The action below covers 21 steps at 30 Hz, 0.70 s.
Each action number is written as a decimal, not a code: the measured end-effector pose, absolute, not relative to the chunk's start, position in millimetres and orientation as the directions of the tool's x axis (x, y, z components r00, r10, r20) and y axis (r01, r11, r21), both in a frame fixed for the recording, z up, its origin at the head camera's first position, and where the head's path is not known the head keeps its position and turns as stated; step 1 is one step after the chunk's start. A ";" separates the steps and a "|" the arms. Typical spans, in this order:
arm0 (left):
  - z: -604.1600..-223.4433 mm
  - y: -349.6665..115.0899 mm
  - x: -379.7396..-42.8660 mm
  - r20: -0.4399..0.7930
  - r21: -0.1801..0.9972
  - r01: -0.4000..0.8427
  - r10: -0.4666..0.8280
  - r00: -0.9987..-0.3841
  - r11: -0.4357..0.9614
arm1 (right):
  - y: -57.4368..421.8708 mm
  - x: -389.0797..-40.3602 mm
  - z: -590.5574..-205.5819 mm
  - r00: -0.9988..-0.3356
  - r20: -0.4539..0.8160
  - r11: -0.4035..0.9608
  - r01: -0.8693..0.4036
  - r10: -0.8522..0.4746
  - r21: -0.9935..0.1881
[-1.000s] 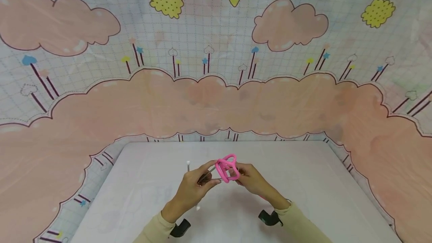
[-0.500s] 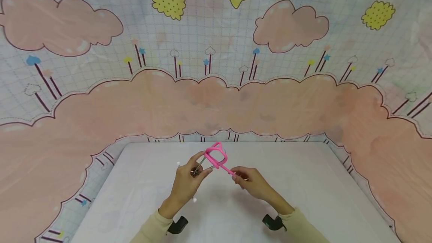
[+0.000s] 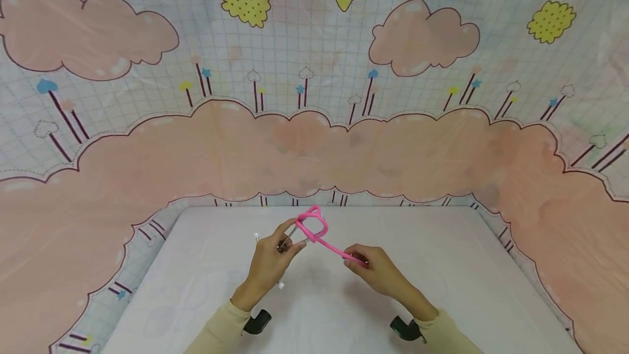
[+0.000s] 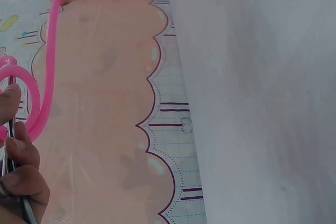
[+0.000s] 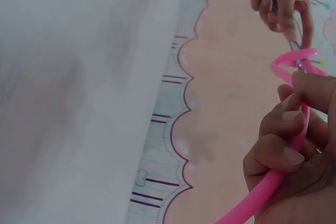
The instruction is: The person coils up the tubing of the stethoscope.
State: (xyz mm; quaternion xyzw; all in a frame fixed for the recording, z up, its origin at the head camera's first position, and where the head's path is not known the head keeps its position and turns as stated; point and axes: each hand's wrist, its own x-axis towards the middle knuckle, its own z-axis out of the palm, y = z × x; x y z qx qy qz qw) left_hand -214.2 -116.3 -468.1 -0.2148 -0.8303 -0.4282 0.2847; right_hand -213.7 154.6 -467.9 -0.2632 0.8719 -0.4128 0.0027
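Observation:
Raised over the white tabletop, my left hand (image 3: 271, 255) grips a thin metal rod frame (image 3: 286, 240) with small white tips (image 3: 281, 285). Its prongs reach up toward a smooth pink flexible tube (image 3: 314, 231), which is looped around them. The fingers and thumb wrap the metal in the left wrist view, where the frame (image 4: 11, 153) is partly cut off. My right hand (image 3: 374, 269) holds the tube's free length, its fingers curled around it. That length runs straight between the two hands. In the right wrist view the tube (image 5: 257, 198) passes through the curled fingers and out below the palm.
The white tabletop (image 3: 442, 266) lies under both hands. A cloth printed with clouds and stars (image 3: 344, 152) stands behind and along the sides. A black wrist camera (image 3: 257, 322) is by the left sleeve, another black camera (image 3: 407, 329) by the right.
My right hand has moved away from the loops, rightward and down, drawing out a straight length of pink tube. My left hand, with the metal frame, has shifted left and slightly up.

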 end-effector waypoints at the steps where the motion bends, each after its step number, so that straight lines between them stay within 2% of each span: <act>1: -468.7 -116.4 -214.2 0.654 0.584 0.598 0.119 -0.747 0.548 | 155.0 -212.2 -466.6 -0.861 0.214 0.525 -0.460 -0.461 -0.716; 9: -470.1 -115.4 -214.5 0.668 0.512 0.598 0.152 -0.729 0.617 | 155.3 -201.2 -456.0 -0.842 0.257 0.562 -0.514 -0.473 -0.648; 15: -474.7 -113.7 -212.4 0.701 0.397 0.606 0.199 -0.685 0.689 | 154.4 -194.9 -449.4 -0.840 0.239 0.615 -0.524 -0.487 -0.589; 21: -479.9 -112.3 -210.6 0.687 0.379 0.597 0.217 -0.694 0.707 | 157.1 -189.3 -445.7 -0.790 0.231 0.578 -0.582 -0.567 -0.573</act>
